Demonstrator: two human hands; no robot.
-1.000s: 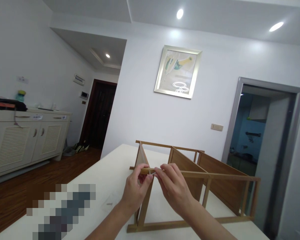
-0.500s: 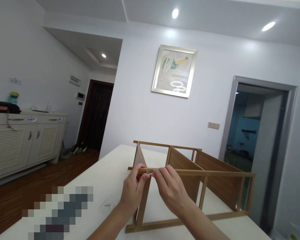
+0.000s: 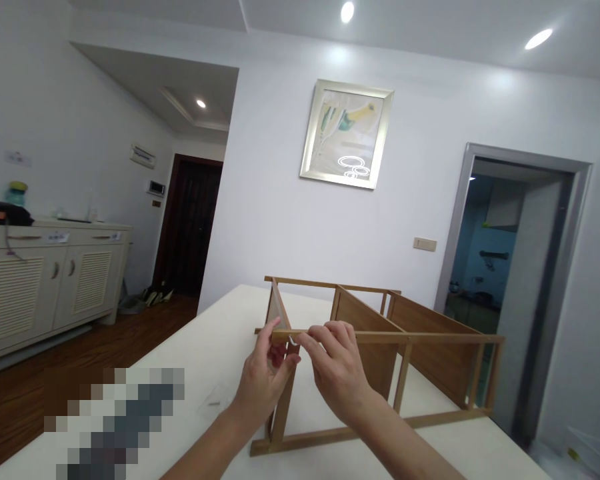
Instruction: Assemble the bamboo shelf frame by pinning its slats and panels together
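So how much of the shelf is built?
Three boards already look joined to the rails. The right hand is working a metal piece at the near rail, beside the left hand. A small loose piece lies in or on a clear bag, so maybe that's left.

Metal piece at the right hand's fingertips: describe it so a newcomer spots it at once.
On the pale table sits a wooden frame. Towards the left end of its closer upper rail, at the right hand, is a small piece, silvery against brown wood.
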